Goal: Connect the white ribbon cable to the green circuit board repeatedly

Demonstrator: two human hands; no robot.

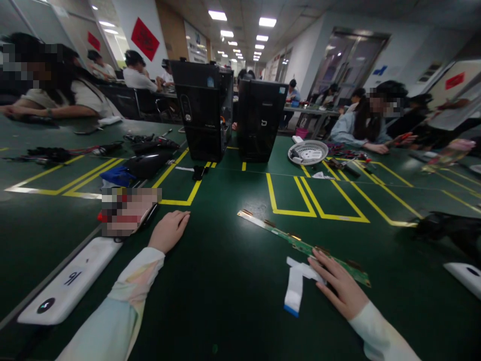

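My left hand (170,232) lies on the green table with its fingers stretched out and nothing visible in it. Over to the right, my right hand (338,283) rests with fingers spread, palm down. Its fingertips touch a long, thin green circuit board (306,245) and lie across a white flat ribbon cable (294,288). The cable is bent, and one end has a blue tip. Part of the board and part of the cable are hidden under my right hand. The board runs diagonally from upper left to lower right.
A white power bank (69,281) lies left of my left arm, beside a partly blurred phone-like item (130,215). Two black computer towers (201,110) stand ahead. A white basket (308,152) and yellow tape outlines (293,213) are farther back. Several people sit around.
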